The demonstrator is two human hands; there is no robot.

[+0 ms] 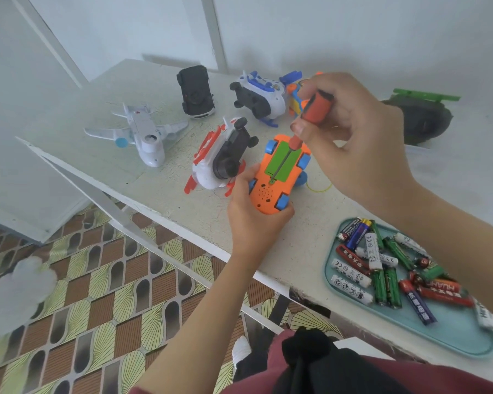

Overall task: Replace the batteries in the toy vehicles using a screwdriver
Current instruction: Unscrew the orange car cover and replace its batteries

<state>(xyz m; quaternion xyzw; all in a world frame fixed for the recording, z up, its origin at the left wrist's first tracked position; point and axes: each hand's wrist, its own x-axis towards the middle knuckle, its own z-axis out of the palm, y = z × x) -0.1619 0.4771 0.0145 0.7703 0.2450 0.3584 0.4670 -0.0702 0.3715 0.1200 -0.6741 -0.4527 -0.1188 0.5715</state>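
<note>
Head view: left hand grips the orange plastic toy car with blue wheels, held belly-up on the white tabletop. Right hand pinches the orange-handled screwdriver; its shaft runs down the green battery cover to the screw at the cover's near end. Recommendation: keep the tip seated square, press along the shaft, turn slowly, and hold the car firm against twisting. Replacement batteries lie in the teal tray nearby.
</note>
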